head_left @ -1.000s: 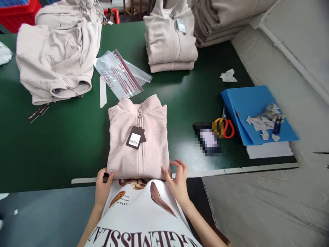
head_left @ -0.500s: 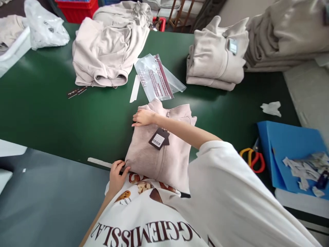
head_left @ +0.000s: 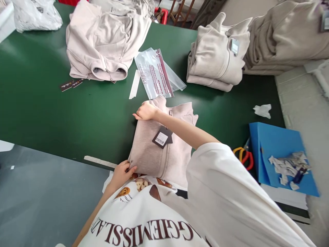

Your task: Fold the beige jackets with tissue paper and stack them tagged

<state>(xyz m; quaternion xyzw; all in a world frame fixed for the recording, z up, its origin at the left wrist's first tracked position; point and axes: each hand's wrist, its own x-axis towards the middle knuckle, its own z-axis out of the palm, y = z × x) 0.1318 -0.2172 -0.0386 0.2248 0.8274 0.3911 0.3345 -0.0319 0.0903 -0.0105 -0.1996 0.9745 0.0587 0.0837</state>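
A folded pale pink zip-up sweatshirt (head_left: 177,154) lies in front of me at the table's near edge, its collar pointing away. A dark hang tag with a white barcode label (head_left: 161,138) rests on its front. My right hand (head_left: 146,111) reaches across the garment, fingers curled round its left edge just below the collar. At the near left corner, my left hand (head_left: 124,173) pinches the cloth, thumb on top and the other fingers partly hidden. Beyond the collar lie clear printed plastic bags (head_left: 155,73).
Another sweatshirt (head_left: 105,44) is spread at the back left, near a white plastic bag (head_left: 38,15). Folded sweatshirts (head_left: 216,58) and a taller garment stack (head_left: 288,37) stand back right. Scissors (head_left: 243,156) lie beside a blue folder (head_left: 277,137) holding scraps. A white strip (head_left: 135,84) lies mid-table.
My right hand's fingers have curled in more tightly at the sweatshirt's left edge. My left hand has shifted slightly right with its corner. The view has tilted a little.
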